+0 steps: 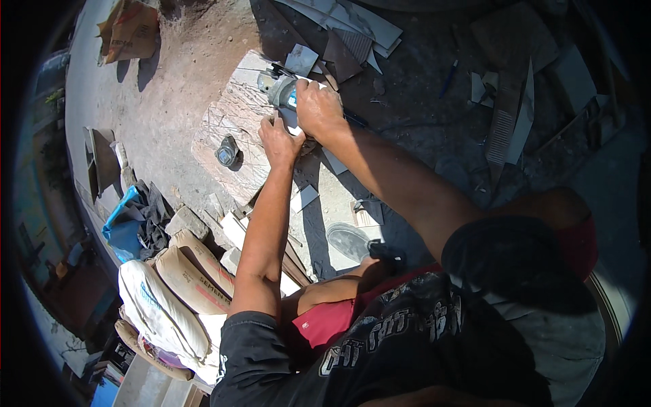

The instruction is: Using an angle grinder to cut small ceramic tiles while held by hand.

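Observation:
My right hand is wrapped round the body of an angle grinder, whose head points left over a scored, pale work board. Just below the grinder, my left hand grips the edge of a small white tile piece; part of the tile is hidden by the hands and the tool. Left of my left hand, a grey and black tape measure lies on the board.
Broken tiles lie beyond the board, with more tile offcuts and a blue pen on the right. Filled paper sacks and a blue plastic bag are at the left. My shoe rests near the board.

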`<state>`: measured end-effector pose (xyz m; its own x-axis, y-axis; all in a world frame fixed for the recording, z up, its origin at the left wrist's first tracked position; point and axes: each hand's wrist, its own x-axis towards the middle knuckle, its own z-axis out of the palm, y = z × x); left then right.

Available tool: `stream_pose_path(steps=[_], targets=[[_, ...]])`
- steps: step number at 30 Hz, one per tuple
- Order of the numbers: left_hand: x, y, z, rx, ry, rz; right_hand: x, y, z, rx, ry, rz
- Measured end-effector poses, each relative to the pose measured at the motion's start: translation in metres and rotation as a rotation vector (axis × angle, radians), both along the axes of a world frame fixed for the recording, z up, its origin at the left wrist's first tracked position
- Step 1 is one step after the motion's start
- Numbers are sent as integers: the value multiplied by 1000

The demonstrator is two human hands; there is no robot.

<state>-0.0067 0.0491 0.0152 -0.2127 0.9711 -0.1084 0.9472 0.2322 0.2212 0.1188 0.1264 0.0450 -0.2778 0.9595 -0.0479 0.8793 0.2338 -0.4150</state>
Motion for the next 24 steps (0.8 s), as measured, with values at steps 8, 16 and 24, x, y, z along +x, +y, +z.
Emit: stream_pose_path(steps=[8, 16, 24], targets=[[-3, -3, -3, 63, -3, 6, -2, 1, 2, -54, 24, 1], [-1, -2, -1, 48, 0, 28, -2, 1, 3, -63, 26, 16], [4, 0, 6, -48, -3, 47, -1, 3, 3, -63, 20, 4]])
